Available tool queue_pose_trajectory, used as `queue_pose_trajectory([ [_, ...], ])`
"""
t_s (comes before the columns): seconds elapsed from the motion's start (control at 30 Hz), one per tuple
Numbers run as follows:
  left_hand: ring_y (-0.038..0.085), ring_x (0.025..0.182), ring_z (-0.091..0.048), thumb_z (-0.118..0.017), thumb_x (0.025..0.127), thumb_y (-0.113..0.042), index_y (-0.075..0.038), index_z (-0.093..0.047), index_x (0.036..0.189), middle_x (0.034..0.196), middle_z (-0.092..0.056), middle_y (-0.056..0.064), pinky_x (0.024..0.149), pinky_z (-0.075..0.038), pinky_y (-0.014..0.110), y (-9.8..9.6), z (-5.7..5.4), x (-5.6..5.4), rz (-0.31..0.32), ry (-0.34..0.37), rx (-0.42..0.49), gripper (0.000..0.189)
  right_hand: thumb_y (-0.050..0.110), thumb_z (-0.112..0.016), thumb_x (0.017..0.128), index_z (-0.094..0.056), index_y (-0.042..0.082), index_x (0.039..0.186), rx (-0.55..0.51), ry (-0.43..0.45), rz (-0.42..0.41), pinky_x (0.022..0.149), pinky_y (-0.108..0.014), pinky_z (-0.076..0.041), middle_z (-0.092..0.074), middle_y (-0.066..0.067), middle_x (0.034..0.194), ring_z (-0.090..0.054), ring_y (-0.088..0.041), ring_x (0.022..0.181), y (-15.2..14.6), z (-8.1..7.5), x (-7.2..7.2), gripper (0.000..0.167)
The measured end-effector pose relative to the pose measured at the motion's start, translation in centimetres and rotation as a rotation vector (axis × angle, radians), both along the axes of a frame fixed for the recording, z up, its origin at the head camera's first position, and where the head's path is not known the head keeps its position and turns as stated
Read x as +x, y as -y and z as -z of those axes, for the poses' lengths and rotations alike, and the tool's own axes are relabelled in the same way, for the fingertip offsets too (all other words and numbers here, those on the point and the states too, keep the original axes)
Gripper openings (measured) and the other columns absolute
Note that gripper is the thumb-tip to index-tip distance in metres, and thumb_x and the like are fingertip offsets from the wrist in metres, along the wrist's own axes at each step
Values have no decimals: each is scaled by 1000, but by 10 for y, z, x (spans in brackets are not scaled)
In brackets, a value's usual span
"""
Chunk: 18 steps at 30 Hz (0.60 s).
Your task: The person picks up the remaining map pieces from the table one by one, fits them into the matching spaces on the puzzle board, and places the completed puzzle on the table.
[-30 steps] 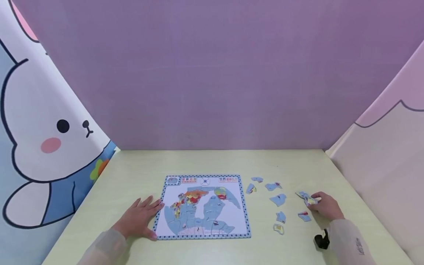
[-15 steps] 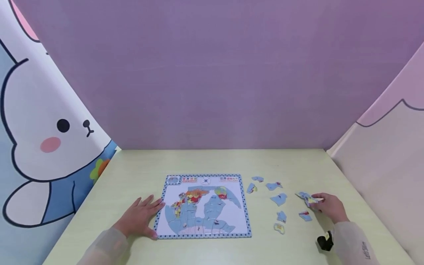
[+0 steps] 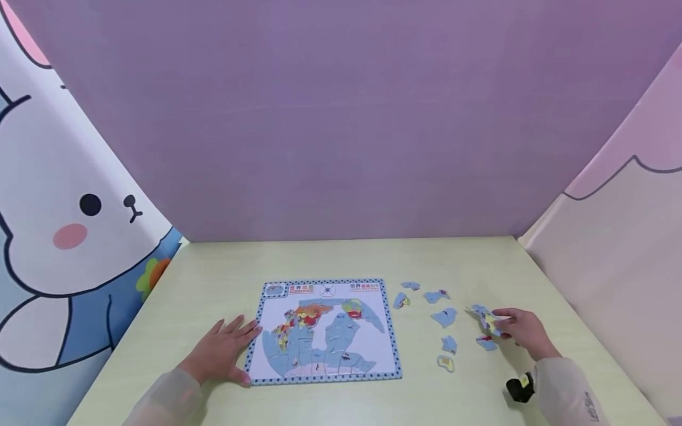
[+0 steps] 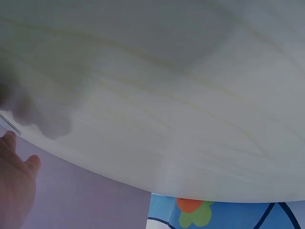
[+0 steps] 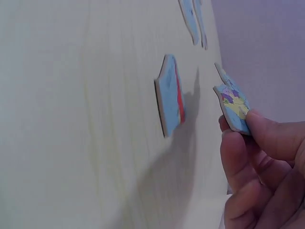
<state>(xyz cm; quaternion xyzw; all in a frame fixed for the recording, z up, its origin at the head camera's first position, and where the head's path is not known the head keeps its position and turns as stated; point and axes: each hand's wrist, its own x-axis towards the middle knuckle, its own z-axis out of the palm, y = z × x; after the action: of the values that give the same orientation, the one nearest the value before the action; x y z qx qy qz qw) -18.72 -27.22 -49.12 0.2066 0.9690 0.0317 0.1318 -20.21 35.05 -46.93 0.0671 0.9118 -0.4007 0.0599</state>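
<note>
While the left hand (image 3: pixel 221 352) stays spread against the map board (image 3: pixel 374 340), the right hand (image 3: pixel 523 331) pinches a puzzle piece (image 3: pixel 487 319), its angle now changed.
Loose pieces (image 3: pixel 444 318) lie between.

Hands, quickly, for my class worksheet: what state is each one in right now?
Left hand: open, fingers spread at the puzzle board's left edge.
Right hand: closed, pinching a puzzle piece between thumb and fingers.

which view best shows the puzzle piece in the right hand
The right wrist view: it shows the piece large and close, pinched by the right hand. The head view shows it only small; the left wrist view, not at all.
</note>
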Motion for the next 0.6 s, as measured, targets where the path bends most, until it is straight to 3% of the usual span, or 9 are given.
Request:
queue_pose_trajectory([
  [0.33, 41, 140, -24, -64, 59, -79, -10, -41, 145, 149, -40, 8, 108, -16, 65, 0, -2, 2, 28, -31, -34, 113, 7, -58, 93, -48, -17, 125, -88, -2, -6, 55, -31, -49, -69, -11, 84, -65, -17, 66, 21, -4, 8, 41],
  [0.6, 39, 140, -26, -62, 58, -82, -11, -42, 145, 149, -42, 5, 108, -18, 64, -1, -2, 1, 46, -67, -95, 114, 3, -59, 91, -48, -19, 123, -148, -9, -26, 55, -29, -51, -70, -15, 85, -64, -15, 64, 43, -8, 10, 40],
])
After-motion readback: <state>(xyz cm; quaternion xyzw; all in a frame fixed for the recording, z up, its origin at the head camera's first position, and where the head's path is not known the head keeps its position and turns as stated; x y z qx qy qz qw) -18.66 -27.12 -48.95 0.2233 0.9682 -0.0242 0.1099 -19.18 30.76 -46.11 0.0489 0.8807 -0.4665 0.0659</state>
